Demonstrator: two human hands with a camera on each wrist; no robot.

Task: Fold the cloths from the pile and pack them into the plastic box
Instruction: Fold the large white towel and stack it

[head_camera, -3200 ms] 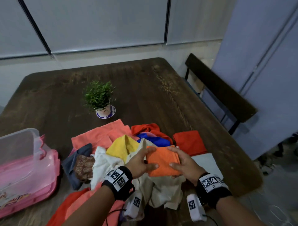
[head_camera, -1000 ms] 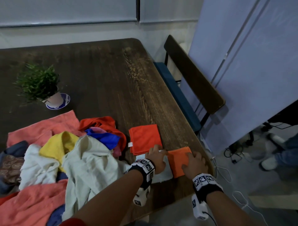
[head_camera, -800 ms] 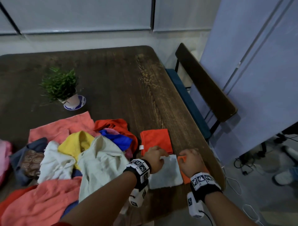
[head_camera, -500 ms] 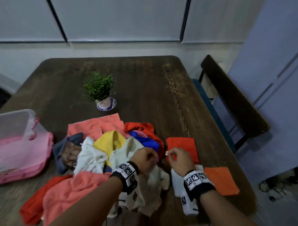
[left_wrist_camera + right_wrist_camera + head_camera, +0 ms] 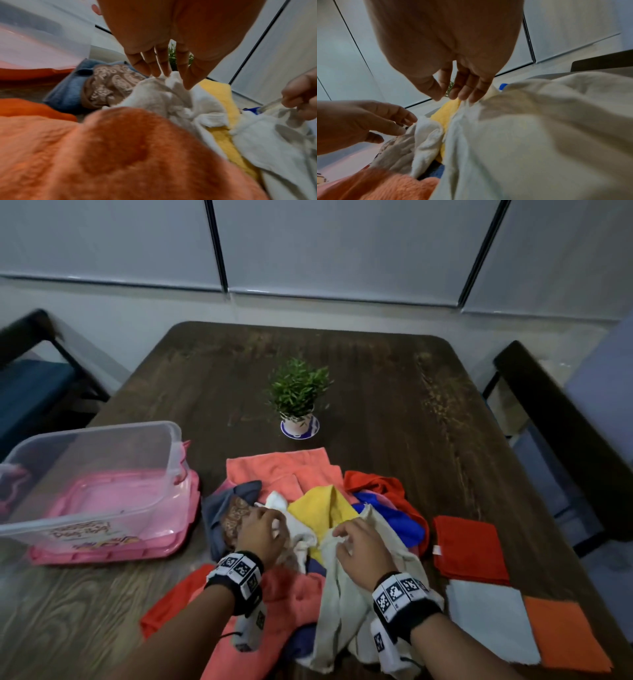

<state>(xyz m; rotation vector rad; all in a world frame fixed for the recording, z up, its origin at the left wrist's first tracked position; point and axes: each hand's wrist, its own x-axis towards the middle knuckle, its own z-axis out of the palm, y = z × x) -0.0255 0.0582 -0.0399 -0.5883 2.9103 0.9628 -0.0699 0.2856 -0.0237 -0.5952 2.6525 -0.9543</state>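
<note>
The beige cloth [image 5: 346,587] lies atop the pile [image 5: 308,529] at table centre. The right hand [image 5: 363,546] pinches its edge; the left hand [image 5: 262,534], fingers loosely spread, touches a white cloth [image 5: 291,518]. Best lift one corner clear before spreading. Three folded cloths [image 5: 469,546] lie right; one box [image 5: 92,484] left.

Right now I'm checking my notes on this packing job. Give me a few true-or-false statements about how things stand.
1. The plastic box already holds folded cloths. False: no cloth lies inside it.
2. Three folded cloths lie right of the pile: red folded cloth, white folded cloth, orange folded cloth. True.
3. The left hand reaches a white cloth in the pile. True.
4. The potted plant stands inside the box. False: it stands on the table.
5. The right hand holds the yellow cloth. False: its fingers touch a cream cloth.
</note>
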